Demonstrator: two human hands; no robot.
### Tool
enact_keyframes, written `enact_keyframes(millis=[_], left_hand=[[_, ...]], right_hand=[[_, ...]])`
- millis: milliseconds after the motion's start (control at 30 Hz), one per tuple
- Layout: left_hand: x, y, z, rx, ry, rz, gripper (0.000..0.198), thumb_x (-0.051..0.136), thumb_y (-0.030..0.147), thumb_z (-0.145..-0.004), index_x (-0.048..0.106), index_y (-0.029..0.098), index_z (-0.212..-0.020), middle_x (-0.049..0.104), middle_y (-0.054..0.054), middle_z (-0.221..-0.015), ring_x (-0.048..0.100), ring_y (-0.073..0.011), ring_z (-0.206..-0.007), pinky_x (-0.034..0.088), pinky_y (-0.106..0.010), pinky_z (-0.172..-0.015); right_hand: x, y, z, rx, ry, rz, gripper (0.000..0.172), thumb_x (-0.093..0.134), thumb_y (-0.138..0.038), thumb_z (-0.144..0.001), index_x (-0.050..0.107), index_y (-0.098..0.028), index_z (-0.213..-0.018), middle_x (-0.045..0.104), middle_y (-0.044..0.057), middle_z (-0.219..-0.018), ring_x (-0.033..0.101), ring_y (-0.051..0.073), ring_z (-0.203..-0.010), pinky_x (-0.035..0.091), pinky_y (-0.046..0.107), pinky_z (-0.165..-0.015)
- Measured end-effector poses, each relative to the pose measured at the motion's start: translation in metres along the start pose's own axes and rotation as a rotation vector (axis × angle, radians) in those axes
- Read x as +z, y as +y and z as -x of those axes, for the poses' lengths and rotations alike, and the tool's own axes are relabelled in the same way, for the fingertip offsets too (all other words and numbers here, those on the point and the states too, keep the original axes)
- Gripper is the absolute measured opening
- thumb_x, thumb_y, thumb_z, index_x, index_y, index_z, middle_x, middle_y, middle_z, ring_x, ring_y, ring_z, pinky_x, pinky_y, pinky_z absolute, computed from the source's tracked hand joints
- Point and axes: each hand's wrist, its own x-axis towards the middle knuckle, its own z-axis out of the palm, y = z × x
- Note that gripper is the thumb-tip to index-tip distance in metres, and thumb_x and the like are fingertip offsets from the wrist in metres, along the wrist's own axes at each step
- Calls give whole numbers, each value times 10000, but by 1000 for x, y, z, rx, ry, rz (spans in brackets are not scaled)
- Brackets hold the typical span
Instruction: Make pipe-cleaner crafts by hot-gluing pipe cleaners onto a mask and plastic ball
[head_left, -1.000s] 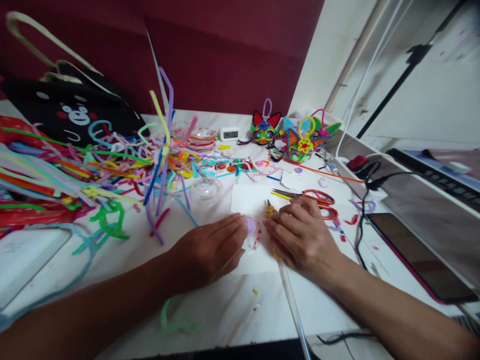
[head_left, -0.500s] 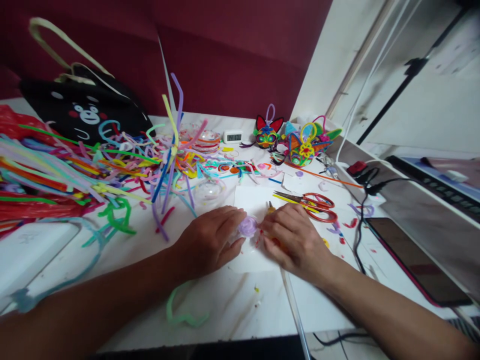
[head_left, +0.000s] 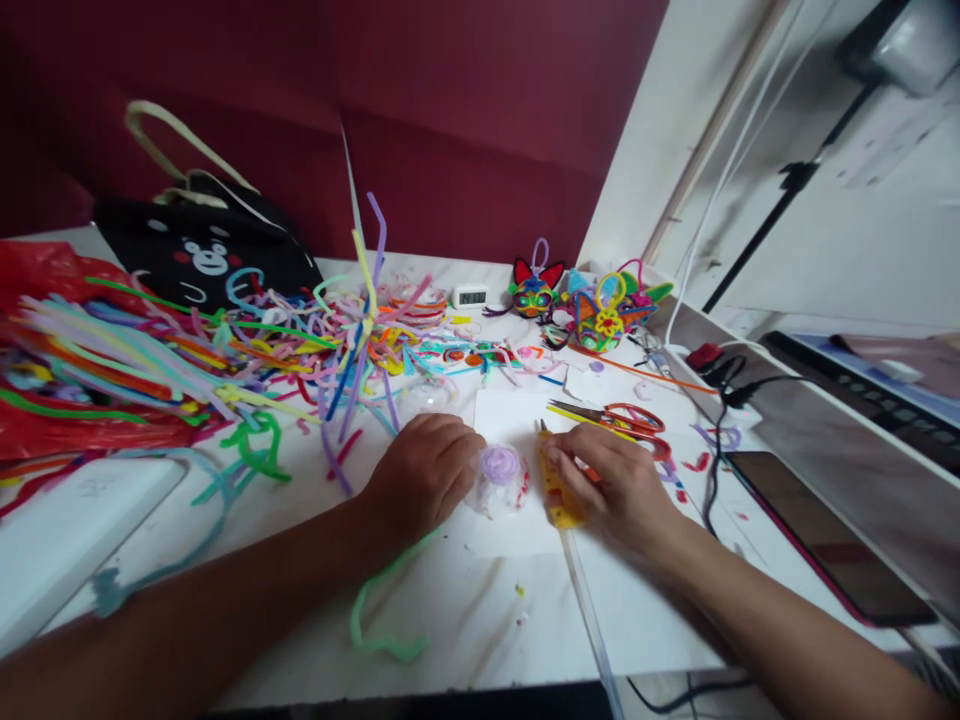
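1. where the head view looks forward and down, the work surface is a white desk (head_left: pixel 469 610) with brownish veining, carrying a white sheet (head_left: pixel 502 408) near its middle.
2. room: a maroon backing (head_left: pixel 450 130) rises behind the desk; a pale wall (head_left: pixel 634 165) adjoins it on the right. a black stand (head_left: pixel 754 225) slants at the far right.
3. left side of desk: a black bag (head_left: pixel 202 255) leans at the rear behind a heap of coloured fuzzy stems (head_left: pixel 112 350).
4. right side of desk: red-handled scissors (head_left: pixel 630 418) lie beyond the right hand (head_left: pixel 622 490); a phone (head_left: pixel 832 540) lies farther right.
5. glue gun: the yellow glue gun (head_left: pixel 561 505) lies on the right part of the sheet. its nozzle points toward the rear, slightly left; its long axis continues through the clear stick (head_left: pixel 583 605) to the near edge, slightly right.
6. clear piece: the clear piece (head_left: pixel 495 498) is left of the gun, apart from it. its round lilac coil (head_left: pixel 501 463) faces up.
7. right hand: fingers bent, touching the gun; full closure cannot be told.
8. left hand: the left hand (head_left: pixel 431 465) is narrow, fingers together at the clear piece's left edge; its grip is hidden.
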Motion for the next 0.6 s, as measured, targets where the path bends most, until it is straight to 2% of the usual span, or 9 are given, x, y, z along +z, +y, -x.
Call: enact_keyframes(millis=[100, 200, 367, 467, 600], left_hand=[[2, -5, 2, -5, 27, -2, 171, 454, 136, -899, 620, 147, -937, 668, -80, -869, 593, -220, -872, 491, -396, -812], [4, -8, 4, -23, 22, 2, 162, 456, 140, -909, 614, 150, -944, 663, -67, -839, 590, -212, -847, 474, -381, -796], [4, -9, 4, -75, 1, 13, 200, 418, 148, -930, 617, 140, -907, 661, -73, -818, 591, -210, -818, 465, -371, -759], [4, -11, 4, -103, -14, 16, 220, 399, 140, -930, 612, 144, -877, 659, -73, -800, 584, -207, -795, 459, -367, -744], [4, -16, 2, -162, -10, -8, 228, 390, 133, -932, 605, 152, -859, 646, -58, -771, 571, -197, -766, 441, -348, -720]], right_hand=[[-5, 1, -2, 110, -48, -88, 134, 536, -144, -904, 667, -159, -877, 709, 64, -781, 654, 147, -670, 494, 239, -585], [-14, 1, -9, 223, -171, -146, 134, 565, -173, -877, 689, -168, -828, 729, 50, -780, 664, 147, -655, 470, 230, -557], [-23, 10, -33, 363, -280, -131, 139, 556, -218, -846, 670, -172, -780, 695, 16, -703, 618, 139, -610, 437, 239, -566], [-16, 22, -53, 427, -306, -167, 160, 510, -242, -849, 591, -179, -726, 615, -13, -618, 565, 125, -565, 410, 227, -532], [8, 37, -79, 413, -297, -117, 295, 443, -306, -903, 531, -186, -649, 513, -43, -506, 490, 104, -489, 372, 228, -521]])
